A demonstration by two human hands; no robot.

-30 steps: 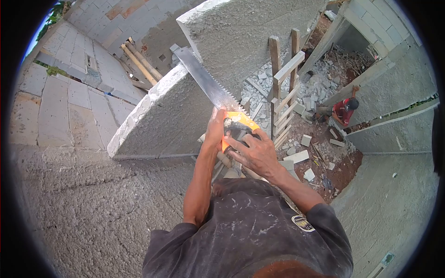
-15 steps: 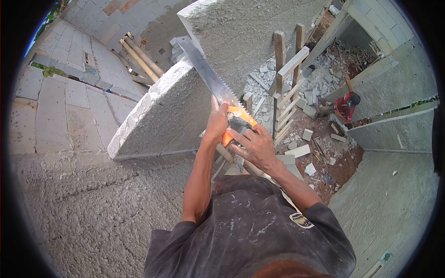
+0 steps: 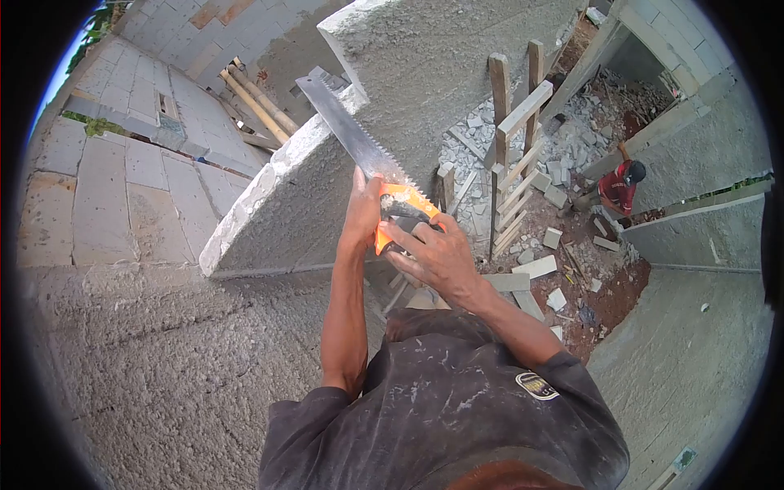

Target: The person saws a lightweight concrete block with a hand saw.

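On the left stands a wall of smooth, pale blocks (image 3: pixel 102 196); next come round bamboo poles (image 3: pixel 260 102) and a gritty grey partition (image 3: pixel 286 196) with a chipped white edge. Above that edge slants the handsaw (image 3: pixel 347 126), its toothed steel blade dusty. The left hand (image 3: pixel 359 220) has its fingers closed on the orange handle; the right hand's (image 3: pixel 437 260) bent fingers grip it too. Rough wooden posts (image 3: pixel 499 98) rise beyond, near the dark shirt's oval badge (image 3: pixel 536 386), lettering too small to read. Farther right, a person in red (image 3: pixel 618 192) crouches beside rubble.
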